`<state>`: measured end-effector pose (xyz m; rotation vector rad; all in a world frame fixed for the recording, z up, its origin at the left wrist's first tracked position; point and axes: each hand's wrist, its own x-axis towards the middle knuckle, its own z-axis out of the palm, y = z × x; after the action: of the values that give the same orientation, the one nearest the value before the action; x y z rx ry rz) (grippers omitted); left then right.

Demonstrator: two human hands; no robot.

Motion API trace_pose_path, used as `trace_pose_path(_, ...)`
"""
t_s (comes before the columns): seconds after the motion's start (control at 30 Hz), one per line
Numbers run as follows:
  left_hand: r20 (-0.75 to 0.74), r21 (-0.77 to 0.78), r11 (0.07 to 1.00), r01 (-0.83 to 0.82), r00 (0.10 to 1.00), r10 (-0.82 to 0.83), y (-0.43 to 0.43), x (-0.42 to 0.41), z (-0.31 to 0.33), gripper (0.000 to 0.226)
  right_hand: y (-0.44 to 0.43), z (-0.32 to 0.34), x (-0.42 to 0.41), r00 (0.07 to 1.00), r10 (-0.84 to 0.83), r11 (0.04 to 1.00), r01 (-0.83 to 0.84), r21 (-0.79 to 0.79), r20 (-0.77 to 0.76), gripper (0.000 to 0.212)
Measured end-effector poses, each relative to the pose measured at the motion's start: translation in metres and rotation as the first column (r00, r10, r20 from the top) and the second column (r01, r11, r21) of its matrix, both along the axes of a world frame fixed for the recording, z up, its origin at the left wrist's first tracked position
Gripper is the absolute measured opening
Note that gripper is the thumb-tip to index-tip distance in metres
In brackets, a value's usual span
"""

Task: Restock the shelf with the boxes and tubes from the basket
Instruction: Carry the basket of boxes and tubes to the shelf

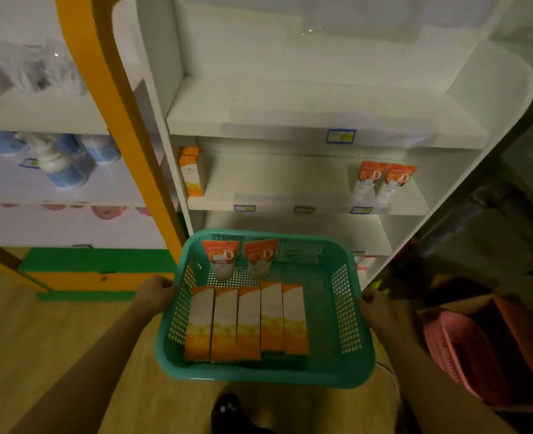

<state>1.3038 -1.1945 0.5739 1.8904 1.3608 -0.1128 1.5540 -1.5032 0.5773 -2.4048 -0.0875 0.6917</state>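
far left: neighbouring white shelving [39,114] with blurred blue and white packs [68,158] on its middle level; orange upright post [115,126] divides it from the main unit.

left hand [155,292]: fingers curled over the left rim of the teal basket [259,371], gripping it.

teal basket: perforated plastic, held between both hands in front of the white shelf [321,120], above a wooden floor [55,339].

contents, near end: five orange-and-white boxes [246,324] lying flat, side by side, touching, long sides parallel.

contents, far end: two tubes [241,258] with orange tops and a large letter d, leaning against the far wall of the basket, just beside each other.

white shelf, middle level: one orange box [191,172] standing upright at the left end; two matching tubes [382,181] standing together at the right end, well apart from the box. blue price labels [340,136] on the shelf edges (print unreadable).

right hand [381,308]: closed on the basket's right rim, thumb on top; fingers beneath hidden.

far right: pink basket [456,349] on the floor, in shadow.
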Motion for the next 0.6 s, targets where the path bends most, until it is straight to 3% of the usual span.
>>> trace_pose_path(0.4, -0.065, 0.028, 1.0, -0.007, 0.998, 0.009, -0.015, 0.031, -0.175, 0.04, -0.012, -0.19, 0.029, 0.998, 0.063, 0.995, -0.061, -0.077, 0.024, 0.029)
trace_pose_path(0.6, -0.082, 0.005, 1.0, 0.018, 0.996, -0.017, 0.001, 0.05, -0.289, 0.027, 0.003, -0.306, 0.035, 1.0, 0.028, 0.996, -0.027, -0.083, 0.004, 0.034)
